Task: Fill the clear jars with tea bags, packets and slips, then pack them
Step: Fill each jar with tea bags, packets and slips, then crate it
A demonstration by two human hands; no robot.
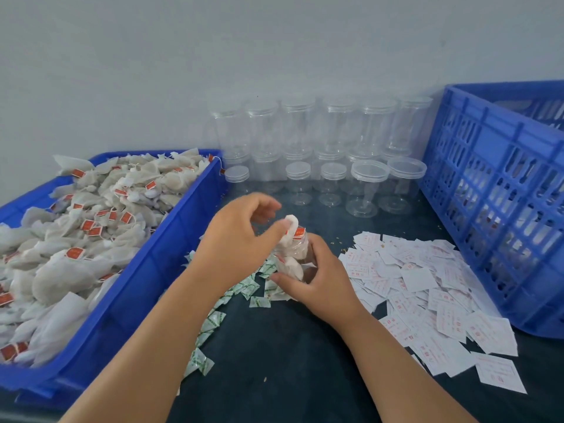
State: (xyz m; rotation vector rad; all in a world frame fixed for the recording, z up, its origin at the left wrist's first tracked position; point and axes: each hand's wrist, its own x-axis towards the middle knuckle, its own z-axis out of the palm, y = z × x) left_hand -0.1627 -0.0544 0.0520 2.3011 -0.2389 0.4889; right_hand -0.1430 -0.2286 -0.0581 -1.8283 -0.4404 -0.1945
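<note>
A clear jar (294, 254) stands at the middle of the dark table, partly filled with white tea bags. My right hand (317, 276) grips the jar from the right side. Above its mouth, my left hand (241, 233) pinches a white tea bag (291, 225) with a red tag that sticks out of the opening. A blue tray (146, 270) at the left holds a heap of tea bags (76, 233). Small green-and-white packets (213, 319) lie scattered under my left forearm. White slips with red print (427, 288) are spread at the right.
Several empty clear jars with lids (320, 154) are stacked in rows against the back wall. A tall blue slatted crate (500, 203) stands at the right edge of the table (290, 377).
</note>
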